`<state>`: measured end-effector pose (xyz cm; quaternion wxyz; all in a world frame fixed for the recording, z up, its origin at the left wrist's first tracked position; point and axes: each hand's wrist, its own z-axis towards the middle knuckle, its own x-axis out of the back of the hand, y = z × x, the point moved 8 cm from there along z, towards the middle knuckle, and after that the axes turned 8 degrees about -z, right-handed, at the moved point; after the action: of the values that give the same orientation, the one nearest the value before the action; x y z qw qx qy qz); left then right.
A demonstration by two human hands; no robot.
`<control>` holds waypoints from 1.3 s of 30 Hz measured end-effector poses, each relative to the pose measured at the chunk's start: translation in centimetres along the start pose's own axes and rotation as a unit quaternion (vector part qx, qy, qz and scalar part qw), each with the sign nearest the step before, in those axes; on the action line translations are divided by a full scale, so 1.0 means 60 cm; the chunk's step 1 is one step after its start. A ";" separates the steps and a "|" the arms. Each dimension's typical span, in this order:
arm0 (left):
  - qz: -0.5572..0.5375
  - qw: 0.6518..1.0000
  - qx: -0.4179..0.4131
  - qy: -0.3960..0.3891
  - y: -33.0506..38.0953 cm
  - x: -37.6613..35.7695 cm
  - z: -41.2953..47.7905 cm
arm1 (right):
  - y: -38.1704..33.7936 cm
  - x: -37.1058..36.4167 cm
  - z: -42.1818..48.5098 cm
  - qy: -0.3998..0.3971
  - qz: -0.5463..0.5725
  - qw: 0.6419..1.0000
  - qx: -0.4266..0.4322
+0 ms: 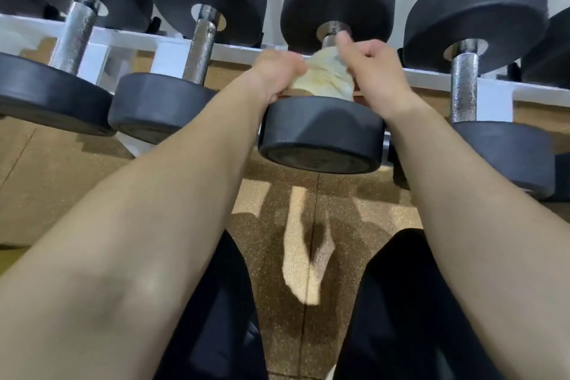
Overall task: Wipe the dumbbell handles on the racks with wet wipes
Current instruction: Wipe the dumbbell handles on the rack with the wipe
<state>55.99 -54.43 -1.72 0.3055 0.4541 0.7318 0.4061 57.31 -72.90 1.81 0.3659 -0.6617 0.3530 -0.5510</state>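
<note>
While both bare forearms reach forward, the left grip (277, 71) and the right grip (374, 71) meet at the middle of one dumbbell (320, 133). It lies across the white rack (237, 52), its near black head just below the two grips and its far head just above them. Between the grips sits a pale, crumpled wet wipe (324, 79), bunched around the handle (331, 37) so that only a short bright stub of metal shows past it, up by the far head. The left grip is closed on the wipe from its left side, its fingers curled under and out of sight. The right grip is closed on it from the opposite side, with one blurred digit sticking up toward the far head. Just left of the left grip a second dumbbell (200, 46) rests on the same rack with its knurled handle bare, and further left lies a third dumbbell (75, 37). Just right of the right grip lies a fourth dumbbell (464, 86), its handle bare too. Well below the grips a speckled tan floor (339, 203) shows between two dark trouser legs (222, 318).
</note>
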 end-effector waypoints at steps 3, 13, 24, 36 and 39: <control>0.392 0.907 -0.148 -0.054 0.002 -0.029 -0.001 | 0.007 -0.003 0.004 0.001 -0.045 0.999 -0.005; 0.293 0.942 -0.150 -0.060 0.031 -0.038 0.003 | 0.033 -0.022 0.019 -0.081 -0.280 0.949 -0.117; 0.426 0.878 -0.215 0.036 0.059 -0.031 -0.013 | -0.001 0.000 0.016 -0.004 -0.316 0.948 -0.044; 0.467 0.869 -0.161 -0.012 0.033 -0.030 -0.003 | -0.006 0.009 -0.001 -0.029 -0.271 0.962 -0.026; 0.441 0.876 -0.195 -0.032 0.051 -0.042 -0.014 | 0.003 -0.002 0.002 -0.070 -0.319 0.944 -0.046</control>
<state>57.62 -56.21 1.52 0.2008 0.6737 0.3516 0.6182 57.40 -72.89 1.60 0.1640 -0.7925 0.1224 -0.5745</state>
